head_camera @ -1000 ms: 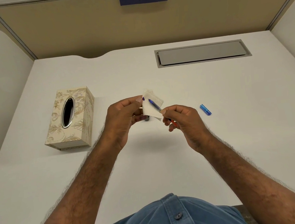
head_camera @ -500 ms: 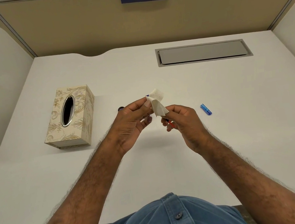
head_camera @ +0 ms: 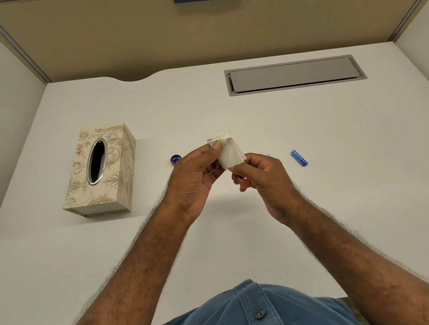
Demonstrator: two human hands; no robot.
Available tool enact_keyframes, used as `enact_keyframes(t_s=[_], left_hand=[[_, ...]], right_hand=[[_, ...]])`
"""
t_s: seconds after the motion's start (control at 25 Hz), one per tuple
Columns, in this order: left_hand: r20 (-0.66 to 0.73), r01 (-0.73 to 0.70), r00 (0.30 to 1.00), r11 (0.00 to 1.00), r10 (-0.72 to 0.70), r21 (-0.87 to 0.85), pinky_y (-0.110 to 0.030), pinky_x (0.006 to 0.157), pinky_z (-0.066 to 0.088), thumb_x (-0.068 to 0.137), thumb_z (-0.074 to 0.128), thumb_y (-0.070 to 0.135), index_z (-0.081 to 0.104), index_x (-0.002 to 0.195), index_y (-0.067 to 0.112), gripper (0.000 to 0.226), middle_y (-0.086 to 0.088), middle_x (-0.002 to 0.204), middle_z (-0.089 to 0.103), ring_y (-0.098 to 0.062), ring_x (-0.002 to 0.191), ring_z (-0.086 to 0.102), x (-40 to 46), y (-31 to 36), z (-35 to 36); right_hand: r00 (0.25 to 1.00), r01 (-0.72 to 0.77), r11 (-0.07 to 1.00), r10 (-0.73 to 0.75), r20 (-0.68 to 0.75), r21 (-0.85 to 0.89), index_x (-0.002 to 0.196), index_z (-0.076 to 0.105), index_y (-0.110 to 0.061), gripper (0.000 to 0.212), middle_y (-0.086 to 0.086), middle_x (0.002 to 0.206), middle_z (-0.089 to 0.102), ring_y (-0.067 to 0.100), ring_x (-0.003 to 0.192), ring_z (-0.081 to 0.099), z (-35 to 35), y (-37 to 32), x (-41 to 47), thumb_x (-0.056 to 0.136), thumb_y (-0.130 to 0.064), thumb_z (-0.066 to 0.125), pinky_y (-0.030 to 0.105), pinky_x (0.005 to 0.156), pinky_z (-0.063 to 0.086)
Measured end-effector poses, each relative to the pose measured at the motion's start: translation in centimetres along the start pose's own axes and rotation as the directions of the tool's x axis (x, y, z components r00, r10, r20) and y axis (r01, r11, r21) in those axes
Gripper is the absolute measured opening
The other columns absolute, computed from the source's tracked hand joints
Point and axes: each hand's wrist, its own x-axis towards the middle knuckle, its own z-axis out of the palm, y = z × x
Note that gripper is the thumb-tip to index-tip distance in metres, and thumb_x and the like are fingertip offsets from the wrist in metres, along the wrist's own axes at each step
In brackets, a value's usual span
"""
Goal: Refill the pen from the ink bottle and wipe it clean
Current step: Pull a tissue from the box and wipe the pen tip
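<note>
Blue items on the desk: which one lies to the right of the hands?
The blue pen cap, a slim tube lying flat. The round ink bottle sits left of them.

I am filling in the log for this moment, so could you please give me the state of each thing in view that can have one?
Left hand: shut on tissue.
Right hand: shut on pen.
Tissue: wrapped around the pen's front end.
Pen: mostly hidden, only a red part shows.
Ink bottle: open, standing on the desk.
Blue cap: off, lying on the desk.
Tissue box: no tissue sticking out.
Desk hatch: closed.
</note>
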Motion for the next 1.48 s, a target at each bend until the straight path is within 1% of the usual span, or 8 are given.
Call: enact_keyframes(t_s=[0.4,0.72,0.84,0.96,1.08,1.24,1.36,1.48], left_hand=[[-0.087,-0.021,0.996,0.996,0.013,-0.085,-0.035,0.094,0.060,0.103,0.062,0.009,0.076,0.108,0.003,0.017,-0.004,0.098,0.081,-0.018,0.095,0.075,-0.3,0.0,0.5],[-0.120,-0.029,0.993,0.986,0.009,-0.162,-0.036,0.091,0.061,0.101,0.058,0.002,0.077,0.094,0.004,0.020,-0.005,0.091,0.080,-0.019,0.088,0.075,-0.6,0.0,0.5],[-0.139,-0.030,0.990,0.986,0.006,-0.166,-0.041,0.099,0.057,0.100,0.060,0.003,0.076,0.098,0.001,0.017,-0.007,0.094,0.078,-0.025,0.095,0.071,-0.5,0.0,0.2],[-0.156,-0.035,0.988,0.982,0.006,-0.183,-0.048,0.105,0.052,0.101,0.061,0.006,0.078,0.097,0.003,0.017,-0.011,0.100,0.077,-0.032,0.106,0.066,-0.1,0.4,-0.3],[-0.177,-0.043,0.984,0.979,0.008,-0.197,-0.040,0.092,0.061,0.101,0.062,0.006,0.076,0.101,0.005,0.014,-0.009,0.101,0.079,-0.025,0.098,0.073,0.2,1.3,-0.9],[-0.209,-0.094,0.976,0.980,0.056,-0.177,-0.041,0.097,0.060,0.101,0.061,0.006,0.075,0.104,0.010,0.015,-0.005,0.100,0.081,-0.021,0.096,0.076,0.7,1.8,-2.0],[-0.219,-0.123,0.969,0.992,0.114,-0.028,-0.032,0.077,0.063,0.099,0.061,0.003,0.075,0.112,0.018,0.025,-0.002,0.104,0.080,-0.018,0.094,0.076,1.0,1.8,-2.9],[-0.246,-0.105,0.958,0.979,0.146,0.174,-0.024,0.061,0.056,0.091,0.059,-0.002,0.080,0.105,0.018,0.032,-0.003,0.108,0.081,-0.017,0.093,0.071,1.1,1.3,-3.5]], right_hand=[[0.999,0.040,0.999,-0.040,-0.004,0.033,0.082,0.073,-0.005,0.017,0.008,0.072,0.067,0.008,0.058,0.058,0.5,-0.8,-0.9,0.099,-0.008,0.069,0.016,0.057,0.048],[0.998,0.054,0.997,-0.055,0.015,0.045,0.081,0.074,-0.008,0.014,0.005,0.070,0.067,0.009,0.059,0.058,0.6,-0.7,-1.0,0.095,-0.008,0.071,0.017,0.058,0.048],[0.999,0.047,0.995,-0.049,0.023,0.084,0.084,0.077,-0.010,0.013,0.001,0.070,0.069,0.010,0.063,0.060,0.5,-0.5,-1.1,0.086,-0.023,0.073,0.021,0.060,0.050],[0.999,0.035,0.994,-0.039,0.037,0.100,0.089,0.080,-0.009,0.011,0.000,0.073,0.071,0.013,0.068,0.061,0.2,-0.2,-1.1,0.090,-0.020,0.078,0.028,0.064,0.051],[0.999,0.004,0.995,-0.007,0.033,0.101,0.089,0.080,-0.010,0.009,-0.001,0.074,0.071,0.015,0.070,0.060,-0.2,0.1,-1.1,0.096,-0.011,0.075,0.031,0.067,0.049],[1.000,-0.030,0.990,0.029,0.011,0.141,0.089,0.078,-0.009,0.009,0.000,0.074,0.069,0.015,0.071,0.060,-0.9,0.2,-1.0,0.096,-0.012,0.074,0.031,0.067,0.048],[0.999,-0.038,0.984,0.040,-0.005,0.176,0.091,0.078,-0.008,0.009,0.004,0.076,0.066,0.016,0.071,0.059,-1.3,0.3,-0.9,0.096,-0.014,0.074,0.032,0.067,0.048],[0.999,-0.037,0.980,0.041,-0.015,0.195,0.091,0.078,-0.010,0.009,0.006,0.077,0.064,0.016,0.071,0.058,-1.7,0.2,-0.8,0.096,-0.015,0.074,0.031,0.067,0.047]])
